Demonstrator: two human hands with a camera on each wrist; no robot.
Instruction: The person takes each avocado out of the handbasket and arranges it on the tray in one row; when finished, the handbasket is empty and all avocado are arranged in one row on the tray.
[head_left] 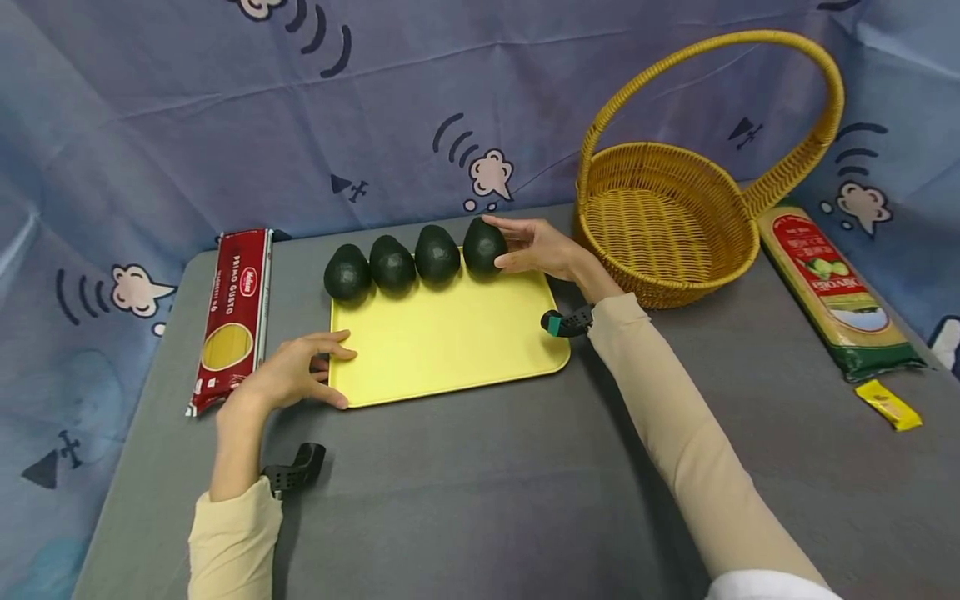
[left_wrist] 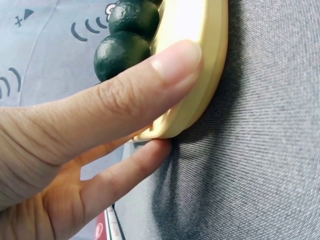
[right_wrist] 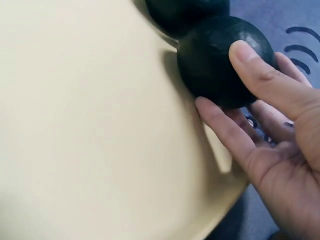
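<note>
My right hand point(head_left: 542, 248) holds a dark green avocado point(head_left: 483, 247) at the back edge of a yellow tray point(head_left: 442, 342). In the right wrist view the thumb lies on top of this avocado point(right_wrist: 215, 62), the other fingers round its side. Three more avocados stand to its left in a row along the tray's back rim, one of them at the back left corner point(head_left: 348, 273). At the tray's front left corner, my left hand point(head_left: 294, 372) grips the rim. The left wrist view has its thumb point(left_wrist: 150, 80) across the rim and a fingertip against the outer side.
A wicker basket point(head_left: 667, 287) with a tall handle stands right of the tray. Beyond it lie a green and gold packet point(head_left: 832, 287) and a small yellow sachet point(head_left: 889, 405). A red pasta packet point(head_left: 232, 321) lies at the left. Patterned cloth point(head_left: 420, 100) hangs behind the grey table.
</note>
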